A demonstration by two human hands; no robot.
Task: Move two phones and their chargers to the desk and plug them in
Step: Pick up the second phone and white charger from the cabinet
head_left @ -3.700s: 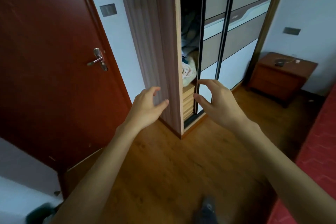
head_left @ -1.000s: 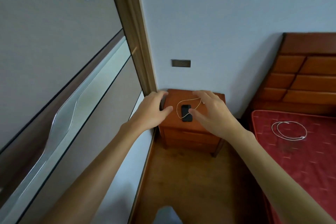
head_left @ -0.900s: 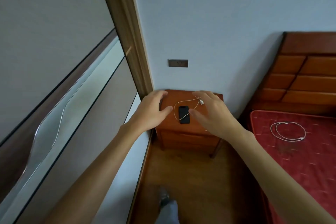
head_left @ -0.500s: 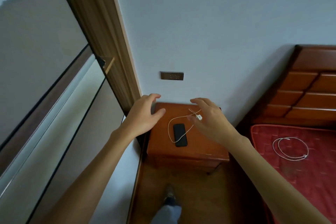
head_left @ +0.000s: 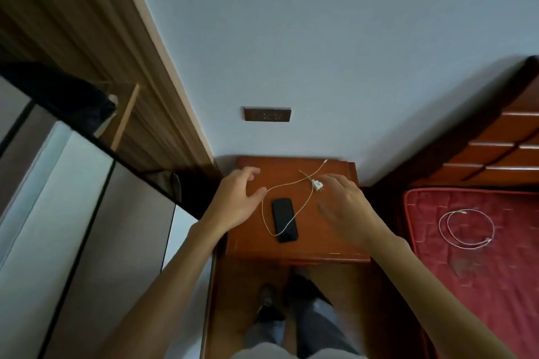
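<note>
I now stand over the nightstand (head_left: pixel 320 246), closer than before. My left hand (head_left: pixel 236 202) and right hand (head_left: pixel 348 211) hover spread and empty, flanking the phone (head_left: pixel 284 220), right fingertips near the charger (head_left: pixel 317 184).

Nightstand (head_left: pixel 294 248) bears phone (head_left: pixel 284 219), charger (head_left: pixel 316 184); bed (head_left: pixel 481 271) bears coiled cable (head_left: pixel 466 229)

Glossy wooden nightstand (head_left: pixel 297 248); glossy phone (head_left: pixel 284 219)

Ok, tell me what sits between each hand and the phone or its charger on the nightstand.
Nothing solid blocks either hand. The right hand hovers just beside the white charger plug. Between the left hand and the phone lies only the charger's cable, which also crosses the phone's screen.
</note>
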